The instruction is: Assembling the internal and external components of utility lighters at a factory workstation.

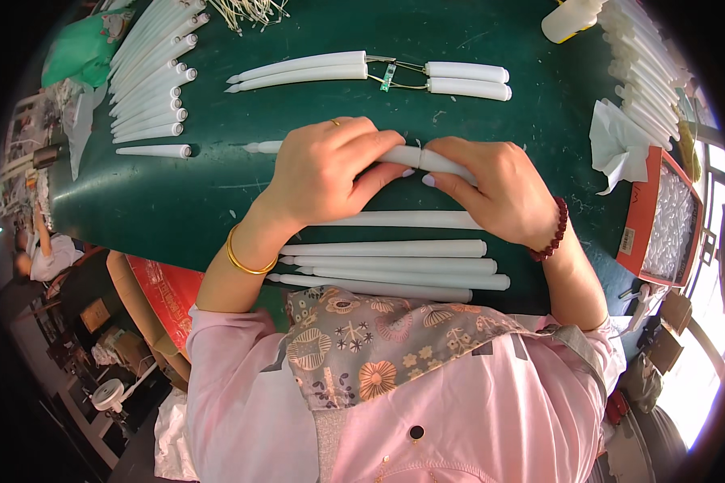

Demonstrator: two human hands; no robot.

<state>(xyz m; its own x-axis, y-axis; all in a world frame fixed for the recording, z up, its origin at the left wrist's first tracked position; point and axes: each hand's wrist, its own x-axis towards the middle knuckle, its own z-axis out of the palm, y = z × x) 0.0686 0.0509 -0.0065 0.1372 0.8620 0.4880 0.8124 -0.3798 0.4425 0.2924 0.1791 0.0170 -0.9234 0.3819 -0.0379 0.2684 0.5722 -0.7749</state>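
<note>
A white electric taper candle (408, 155) lies crosswise between my hands, its flame-shaped tip pointing left. My left hand (321, 171) is closed around the longer section. My right hand (498, 183) grips the shorter base section, and a thin seam shows where the two parts meet. Beyond my hands lie two long candle tubes (306, 71) and two short base pieces (469, 80), joined by wires with a small green circuit board (388, 77) between them. Between my hands and my body lie several whole white candles (395, 266), side by side.
Rows of white candle tubes (149, 97) lie at the far left of the green table (177, 193). More white tubes (644, 80) are stacked at the right, near a crumpled white tissue (619, 145). An orange-red box (640, 217) holds small clear pieces. A white bottle (572, 20) lies at the far right.
</note>
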